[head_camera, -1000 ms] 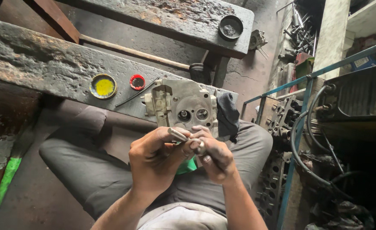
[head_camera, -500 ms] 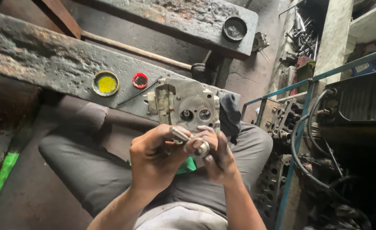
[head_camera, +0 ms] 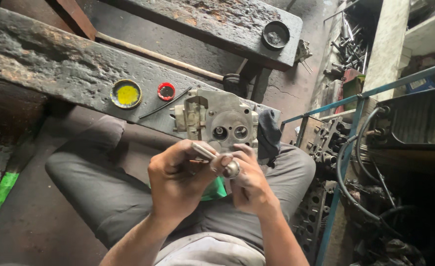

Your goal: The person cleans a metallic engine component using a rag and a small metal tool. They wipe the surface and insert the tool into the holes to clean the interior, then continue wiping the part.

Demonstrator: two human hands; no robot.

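Two hands meet above my lap: left hand (head_camera: 178, 180) pinches the valve (head_camera: 216, 161) by its stem, right hand (head_camera: 249, 184) closed on its head, prob. to steady it, just before the cylinder head (head_camera: 217, 120) on the bench (head_camera: 54, 69).

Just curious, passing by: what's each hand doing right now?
Left hand: closed on the engine valve.
Right hand: closed, fingers at the valve's head; a firm grip cannot be told.
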